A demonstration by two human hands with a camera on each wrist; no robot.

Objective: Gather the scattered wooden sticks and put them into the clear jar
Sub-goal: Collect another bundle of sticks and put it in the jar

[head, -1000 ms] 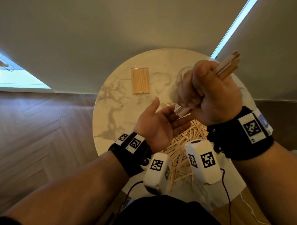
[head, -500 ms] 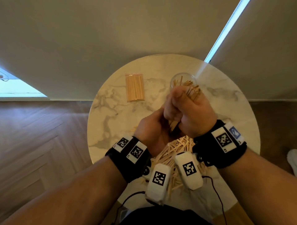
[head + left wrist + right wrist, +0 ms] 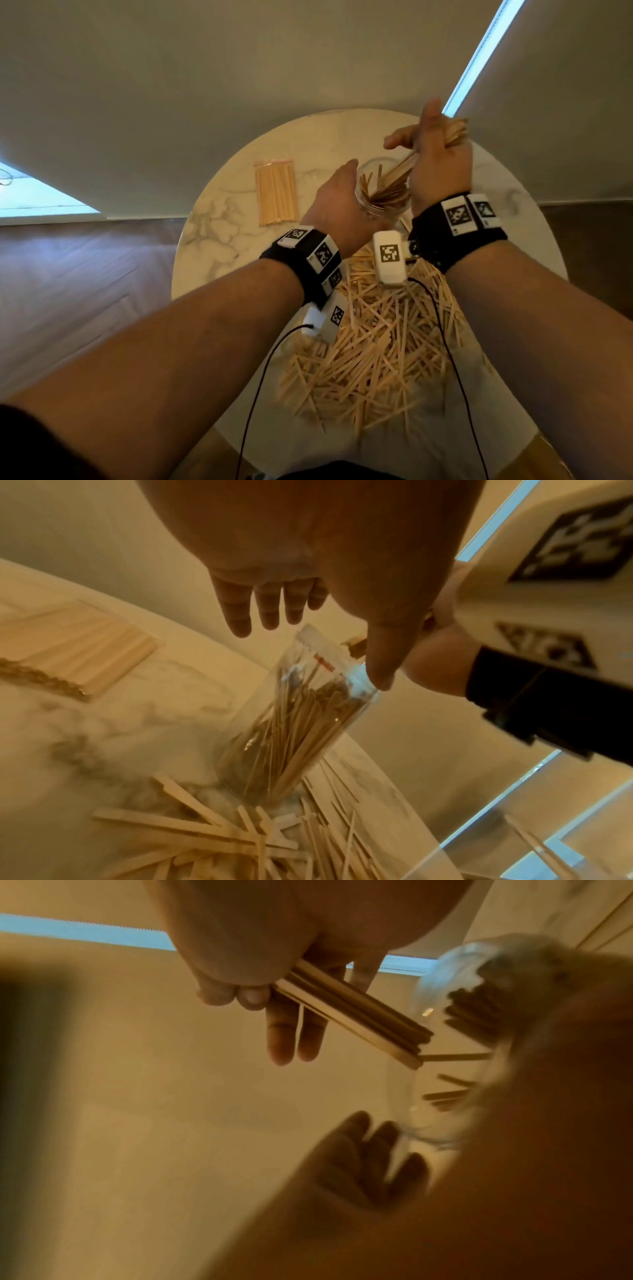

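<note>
From the head camera, the clear jar [image 3: 383, 198] stands on the round marble table [image 3: 219, 240], already part-filled with sticks; the right hand [image 3: 440, 161] is raised just above and behind the jar mouth, gripping a bundle of sticks [image 3: 411, 162] that slants down into the opening; the left hand [image 3: 337, 202] is at the jar's left side with fingers relaxed, though contact cannot be judged here; the heap of scattered wooden sticks [image 3: 376, 342] lies on the near side of the jar; a sealed packet of sticks [image 3: 275, 193] lies flat to the jar's left.

From the left wrist camera, the left hand [image 3: 308, 547] hangs over the jar [image 3: 291, 723] with straight, loosely spread fingers [image 3: 236, 610]; its thumb tip lies against the jar's rim; the jar looks tilted in this wide view; loose sticks [image 3: 222, 840] lie around its base.

From the right wrist camera, the right hand [image 3: 274, 947] clamps the bundle [image 3: 352, 1015] between thumb and curled fingers, two fingers pointing straight; the bundle's lower end reaches the jar [image 3: 452, 1047] mouth; the left hand [image 3: 359, 1164] is blurred beside the glass.
</note>
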